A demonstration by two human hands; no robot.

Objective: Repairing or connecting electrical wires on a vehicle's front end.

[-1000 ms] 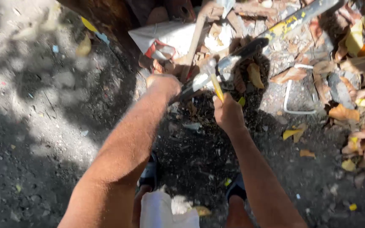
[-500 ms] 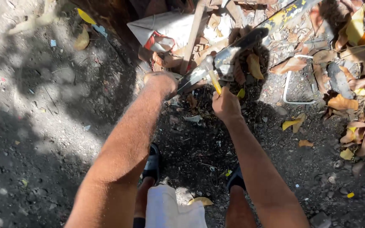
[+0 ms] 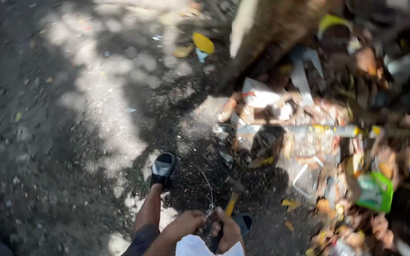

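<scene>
My right hand (image 3: pixel 228 232) is at the bottom of the view, closed around the yellow handle of a hammer (image 3: pixel 234 195) whose dark head points up and away from me. My left hand (image 3: pixel 186 224) is beside it with its fingers curled. A thin wire (image 3: pixel 208 187) curves down to a point between the two hands; the blur hides whether the left hand grips it. A long grey metal pipe (image 3: pixel 285 129) lies across the rubble ahead, well apart from both hands.
My left foot in a black sandal (image 3: pixel 163 169) stands on dark dirt, and the other sandal (image 3: pixel 244 221) is by the hammer. A tree trunk (image 3: pixel 266 33) rises ahead. On the right are rubble, dry leaves, a white bag (image 3: pixel 260 93) and a green package (image 3: pixel 375 191).
Both hands have pulled back from the metal pipe to close in front of my body. The hammer came back with the right hand. The view has swung and blurred.
</scene>
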